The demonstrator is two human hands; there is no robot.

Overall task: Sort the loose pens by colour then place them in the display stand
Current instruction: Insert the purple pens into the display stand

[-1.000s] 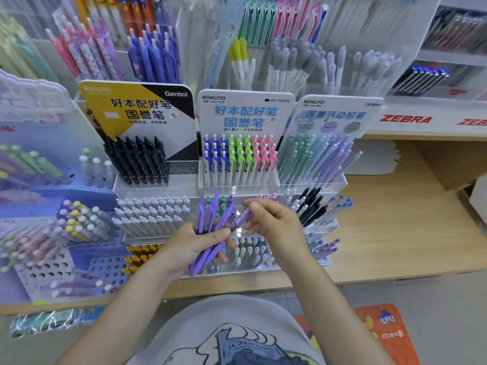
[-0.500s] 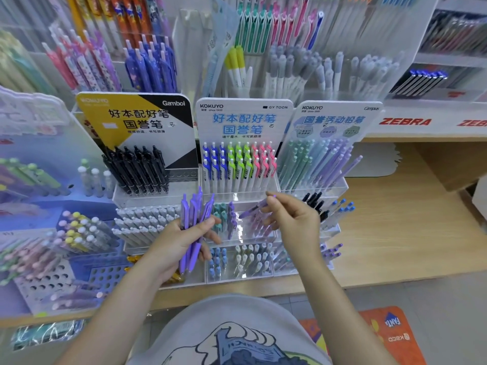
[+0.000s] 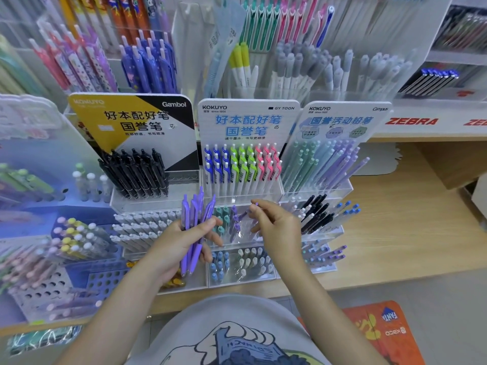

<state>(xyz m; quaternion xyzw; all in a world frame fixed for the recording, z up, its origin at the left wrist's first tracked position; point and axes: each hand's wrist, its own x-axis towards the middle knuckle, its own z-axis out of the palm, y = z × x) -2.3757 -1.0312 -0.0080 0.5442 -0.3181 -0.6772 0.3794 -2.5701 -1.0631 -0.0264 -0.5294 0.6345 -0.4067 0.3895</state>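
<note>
Several purple pens [image 3: 193, 227] remain bunched in the left hand [image 3: 181, 243]'s grip, so sorting looks midway. The right hand [image 3: 276, 225] pinches one purple pen [image 3: 249, 210] over the clear display stand [image 3: 237, 243]'s compartment, where teal and purple pens already stand.

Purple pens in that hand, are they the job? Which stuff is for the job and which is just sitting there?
For the job:
- purple pens, bunched in the left hand
- one purple pen, pinched by the right hand
- clear display stand with teal and purple pens

Just sitting there:
- black pens
- orange mat
- ZEBRA shelf label
</note>
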